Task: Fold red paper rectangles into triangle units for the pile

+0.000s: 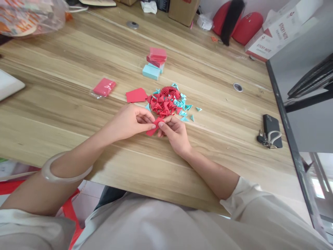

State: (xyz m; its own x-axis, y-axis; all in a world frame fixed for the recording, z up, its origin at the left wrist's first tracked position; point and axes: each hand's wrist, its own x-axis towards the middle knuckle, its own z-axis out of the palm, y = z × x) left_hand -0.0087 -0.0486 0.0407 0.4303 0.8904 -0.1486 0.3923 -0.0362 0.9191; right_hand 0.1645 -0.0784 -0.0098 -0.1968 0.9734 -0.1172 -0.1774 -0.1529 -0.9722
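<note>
Between my two hands is a small red paper piece [152, 131], held just above the table near its front edge. My left hand [136, 119] pinches its left side with thumb and fingers. My right hand [174, 132] grips the other end, thumb on top. Right behind my fingers lies a heap of folded red paper triangles [162, 105]. Light blue folded triangles [184, 107] are scattered along its right side. A ring of joined red pieces [170, 91] sits at the back of the heap. Loose red paper sheets [136, 95] lie to the left.
Farther back stand stacked red paper packs [158, 54] and blue packs [151, 72]. A wrapped red pack [104, 86] lies left. At right are a black phone-like object [271, 126] with keys [262, 139] and a tape roll [237, 87]. A sticky note box [273, 34] leans at the back right.
</note>
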